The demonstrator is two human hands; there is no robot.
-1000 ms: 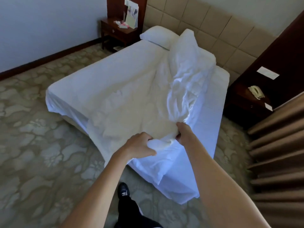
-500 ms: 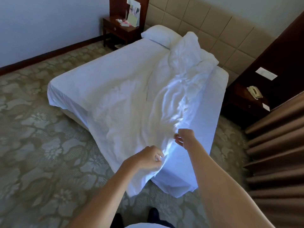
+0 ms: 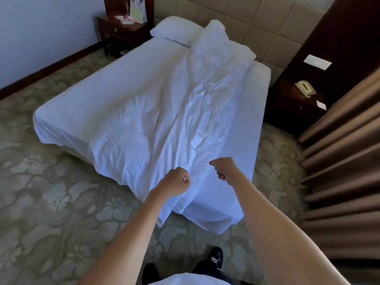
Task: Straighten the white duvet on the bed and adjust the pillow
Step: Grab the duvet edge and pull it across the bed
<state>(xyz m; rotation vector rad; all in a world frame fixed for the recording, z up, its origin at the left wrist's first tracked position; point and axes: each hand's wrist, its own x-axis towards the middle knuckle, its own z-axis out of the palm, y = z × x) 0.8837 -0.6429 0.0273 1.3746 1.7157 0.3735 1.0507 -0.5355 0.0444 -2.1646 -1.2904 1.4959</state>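
One bed (image 3: 86,112), one white duvet (image 3: 164,124), one pillow (image 3: 174,30), two hands. The duvet lies rumpled in a long band down the bed, its long axis running from the padded headboard (image 3: 257,21) to the near corner at the foot, where its end hangs over the edge toward the carpet (image 3: 41,202). Its far end is bunched up in a peak against the headboard, just beside the pillow. The left half of the bed and a strip along the right side show bare sheet. The pillow lies flat at the head of the bed on the left side, its long axis across the bed.

The left hand (image 3: 174,182) is curled into a fist at the duvet's near end and appears to pinch a fold of the fabric. The right hand (image 3: 224,167) hovers over the bare sheet just right of the duvet, fingers curled, holding nothing.

Two dark wooden nightstands flank the bed: the left one (image 3: 121,31) carries papers and small items, the right one (image 3: 296,99) a cream telephone (image 3: 305,88). Brown curtains (image 3: 345,161) hang at the right. One black shoe (image 3: 214,257) shows below.
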